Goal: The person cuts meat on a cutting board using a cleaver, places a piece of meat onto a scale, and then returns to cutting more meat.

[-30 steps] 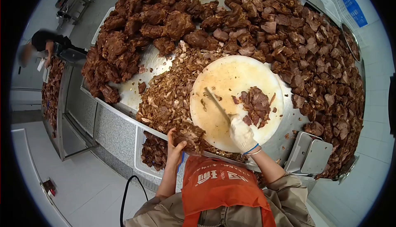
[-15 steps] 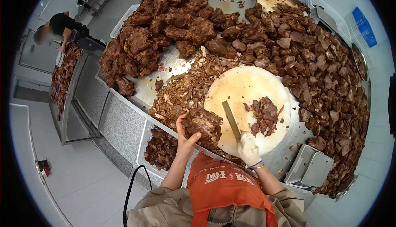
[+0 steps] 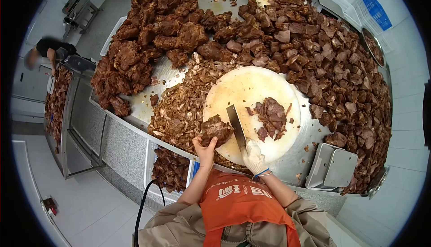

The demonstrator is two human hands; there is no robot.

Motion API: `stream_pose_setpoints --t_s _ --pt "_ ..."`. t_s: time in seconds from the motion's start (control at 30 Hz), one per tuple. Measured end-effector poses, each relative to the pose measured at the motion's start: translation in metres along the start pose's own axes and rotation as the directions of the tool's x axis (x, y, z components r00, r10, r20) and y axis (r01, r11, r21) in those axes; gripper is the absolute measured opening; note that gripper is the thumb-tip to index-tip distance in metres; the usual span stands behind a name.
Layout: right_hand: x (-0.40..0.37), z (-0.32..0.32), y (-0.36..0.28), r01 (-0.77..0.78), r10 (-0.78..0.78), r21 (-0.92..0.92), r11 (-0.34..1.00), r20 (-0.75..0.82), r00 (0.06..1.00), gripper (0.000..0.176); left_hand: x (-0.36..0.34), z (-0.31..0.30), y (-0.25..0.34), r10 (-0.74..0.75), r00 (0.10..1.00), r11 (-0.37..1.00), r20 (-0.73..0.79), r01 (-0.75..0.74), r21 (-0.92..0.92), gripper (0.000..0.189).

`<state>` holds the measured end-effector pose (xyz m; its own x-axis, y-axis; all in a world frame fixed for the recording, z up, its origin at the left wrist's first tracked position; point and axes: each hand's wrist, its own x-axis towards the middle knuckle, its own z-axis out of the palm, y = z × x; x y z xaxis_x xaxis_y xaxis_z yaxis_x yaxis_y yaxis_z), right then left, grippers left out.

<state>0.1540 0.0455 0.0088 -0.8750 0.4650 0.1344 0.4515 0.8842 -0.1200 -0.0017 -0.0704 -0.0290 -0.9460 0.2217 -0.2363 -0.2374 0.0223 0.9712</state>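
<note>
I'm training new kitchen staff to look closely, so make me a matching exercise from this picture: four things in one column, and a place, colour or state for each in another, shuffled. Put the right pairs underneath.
Column one
1. Knife
2. Large meat piece
3. Apron
4. Heap of cut meat

Column two
A. Orange with white lettering
B. Lying on the near round board, in neither hand
C. Gripped in the gloved right hand
D. Held by the bare left hand

Right pairs: 1-C, 2-D, 3-A, 4-B
</note>
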Motion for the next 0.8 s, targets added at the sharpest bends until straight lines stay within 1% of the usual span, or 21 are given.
stream_pose_setpoints --t_s 0.07,0.1,0.13,0.17,0.2,0.23,0.27,0.3,0.33,0.4,0.43,0.5,0.53,0.6,0.63,0.67,0.73,0.77,0.8 --pt "0.005 0.006 0.005 0.018 -0.019 0.099 0.995 0.011 1.0 0.025 0.003 -0.026 0.01 -0.111 0.974 0.961 0.2 0.054 0.273 0.043" --pt "0.009 0.003 0.006 0.017 -0.018 0.102 0.995 0.015 1.0 0.025 0.014 -0.041 -0.004 -0.14 0.96 0.928 0.244 0.041 0.37 0.044" --pt "0.015 -0.006 0.006 0.026 0.002 0.232 0.972 -0.12 0.993 0.022 0.02 -0.038 0.011 -0.312 0.926 0.934 0.213 0.258 0.248 0.048" --pt "0.018 -0.015 0.005 0.052 0.04 0.356 0.933 -0.247 0.968 0.02 0.03 -0.033 0.027 -0.477 0.856 0.879 0.202 0.463 0.115 0.052" --pt "0.019 -0.024 0.007 0.032 0.034 0.396 0.918 -0.157 0.987 0.019 0.046 -0.037 0.023 -0.566 0.793 0.822 0.226 0.521 0.23 0.07" --pt "0.019 -0.019 0.008 0.036 0.031 0.397 0.917 -0.161 0.986 0.019 0.049 -0.025 0.033 -0.639 0.735 0.739 0.226 0.504 0.447 0.083" --pt "0.019 -0.012 0.009 -0.012 0.048 0.434 0.901 -0.072 0.996 0.021 0.051 -0.013 0.044 -0.708 0.676 0.62 0.207 0.453 0.641 0.098" --pt "0.018 -0.01 0.009 -0.065 0.063 0.466 0.882 0.021 0.998 0.023 0.055 -0.005 0.066 -0.805 0.524 0.556 0.28 0.497 0.667 0.116" --pt "0.017 -0.008 0.012 -0.064 0.061 0.465 0.883 0.02 0.998 0.023 0.053 -0.005 0.064 -0.804 0.524 0.557 0.282 0.497 0.665 0.116" --pt "0.017 -0.008 0.016 -0.049 0.015 0.439 0.897 0.08 0.997 0.029 0.046 -0.002 0.058 -0.697 0.528 0.708 0.484 0.402 0.581 0.102" --pt "0.02 -0.018 0.016 -0.048 0.018 0.438 0.898 0.074 0.997 0.029 0.033 0.003 0.07 -0.691 0.58 0.718 0.43 0.489 0.495 0.088" --pt "0.026 -0.046 0.015 -0.083 0.014 0.337 0.938 0.203 0.979 0.031 0.024 -0.007 0.029 -0.601 0.634 0.796 0.487 0.531 0.292 0.092" --pt "0.026 -0.058 0.013 -0.083 0.011 0.324 0.942 0.216 0.976 0.035 0.016 -0.007 0.025 -0.658 0.665 0.752 0.352 0.6 0.272 0.086" --pt "0.024 -0.08 0.004 -0.057 -0.004 0.291 0.955 0.208 0.978 0.045 0.003 -0.01 0.029 -0.423 0.723 0.878 0.546 0.476 0.049 0.08" --pt "0.027 -0.098 0.001 0.009 -0.059 0.363 0.932 0.127 0.99 0.05 -0.013 -0.006 0.046 -0.398 0.791 0.893 0.464 0.449 0.001 0.064" --pt "0.027 -0.106 -0.003 0.018 -0.067 0.358 0.933 0.125 0.99 0.05 -0.017 -0.01 0.038 -0.393 0.795 0.894 0.463 0.448 -0.01 0.064" --pt "0.027 -0.113 -0.012 0.168 -0.197 0.255 0.952 0.094 0.976 0.048 -0.019 -0.012 0.038 -0.412 0.841 0.89 0.351 0.454 -0.043 0.055" --pt "0.029 -0.113 -0.014 0.197 -0.228 0.249 0.948 0.102 0.968 0.046 -0.026 -0.013 0.04 -0.376 0.885 0.915 0.274 0.401 -0.04 0.046" --pt "0.033 -0.115 -0.017 0.217 -0.247 0.248 0.944 0.097 0.964 0.046 -0.024 -0.018 0.042 -0.367 0.893 0.918 0.262 0.394 -0.056 0.046"
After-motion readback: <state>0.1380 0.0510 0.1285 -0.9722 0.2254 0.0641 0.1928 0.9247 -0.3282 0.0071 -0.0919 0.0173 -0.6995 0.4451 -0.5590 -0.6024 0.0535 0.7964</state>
